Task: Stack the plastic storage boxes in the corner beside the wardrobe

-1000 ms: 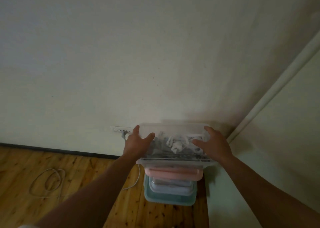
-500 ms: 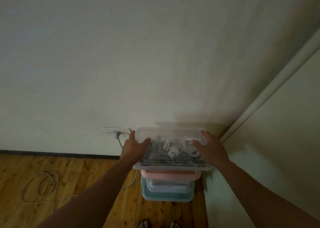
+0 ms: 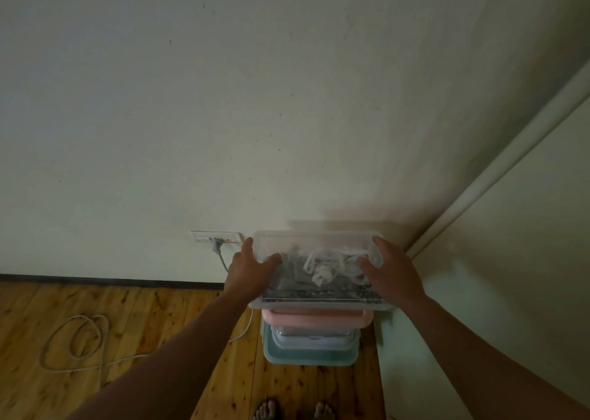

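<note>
A clear plastic box (image 3: 319, 244) with white cables inside sits atop a stack in the corner. My left hand (image 3: 250, 271) grips its left side, thumb on the lid. My right hand (image 3: 391, 272) grips its right side the same way. Under it lie a pink-lidded box (image 3: 316, 319), a pale lilac box (image 3: 314, 340) and a teal box (image 3: 311, 357) at the bottom on the wooden floor. The wardrobe (image 3: 498, 276) stands immediately right of the stack.
A wall socket (image 3: 215, 237) with a grey plug is left of the boxes, against the pale wall. A white cable (image 3: 75, 343) coils on the wooden floor at left. My bare toes (image 3: 293, 410) show at the bottom edge.
The view has dropped and pulled back a little; my toes have come into sight. Both hands stay on the clear box, which has settled lower over the pink lid.
</note>
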`<state>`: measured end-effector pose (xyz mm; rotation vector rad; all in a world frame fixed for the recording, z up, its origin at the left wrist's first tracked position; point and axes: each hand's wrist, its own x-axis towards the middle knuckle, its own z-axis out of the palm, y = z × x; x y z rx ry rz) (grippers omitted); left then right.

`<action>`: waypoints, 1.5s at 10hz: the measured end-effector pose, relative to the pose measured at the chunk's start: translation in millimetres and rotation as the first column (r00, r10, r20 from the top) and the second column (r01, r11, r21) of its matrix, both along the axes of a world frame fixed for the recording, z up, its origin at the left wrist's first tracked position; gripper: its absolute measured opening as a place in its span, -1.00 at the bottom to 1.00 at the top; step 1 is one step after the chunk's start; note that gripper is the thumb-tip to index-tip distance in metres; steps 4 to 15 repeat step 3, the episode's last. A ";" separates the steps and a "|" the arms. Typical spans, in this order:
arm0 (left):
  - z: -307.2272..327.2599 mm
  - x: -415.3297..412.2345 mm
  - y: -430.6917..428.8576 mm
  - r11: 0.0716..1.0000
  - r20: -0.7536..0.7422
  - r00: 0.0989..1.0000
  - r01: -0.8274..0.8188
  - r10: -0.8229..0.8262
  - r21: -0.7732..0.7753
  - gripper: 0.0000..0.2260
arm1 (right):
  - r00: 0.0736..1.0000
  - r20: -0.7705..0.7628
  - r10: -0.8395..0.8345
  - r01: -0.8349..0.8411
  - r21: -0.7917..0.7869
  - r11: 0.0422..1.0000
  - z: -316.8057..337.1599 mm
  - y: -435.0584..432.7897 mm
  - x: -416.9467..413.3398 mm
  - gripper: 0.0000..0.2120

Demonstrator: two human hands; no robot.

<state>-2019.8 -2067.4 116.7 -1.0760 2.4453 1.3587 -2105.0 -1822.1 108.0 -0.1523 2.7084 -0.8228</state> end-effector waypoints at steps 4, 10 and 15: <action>1.9 -1.4 -3.3 0.999 -0.028 1.000 -0.001 -0.001 -0.047 -0.32 | 0.999 -0.038 -0.002 0.002 0.013 1.000 3.8 4.1 2.3 -0.38; 1.9 -1.4 -3.3 0.999 -0.028 1.000 -0.001 -0.001 -0.047 -0.32 | 0.999 -0.038 -0.002 0.002 0.013 1.000 3.8 4.1 2.3 -0.38; 1.9 -1.4 -3.3 0.999 -0.028 1.000 -0.001 -0.001 -0.047 -0.32 | 0.999 -0.038 -0.002 0.002 0.013 1.000 3.8 4.1 2.3 -0.38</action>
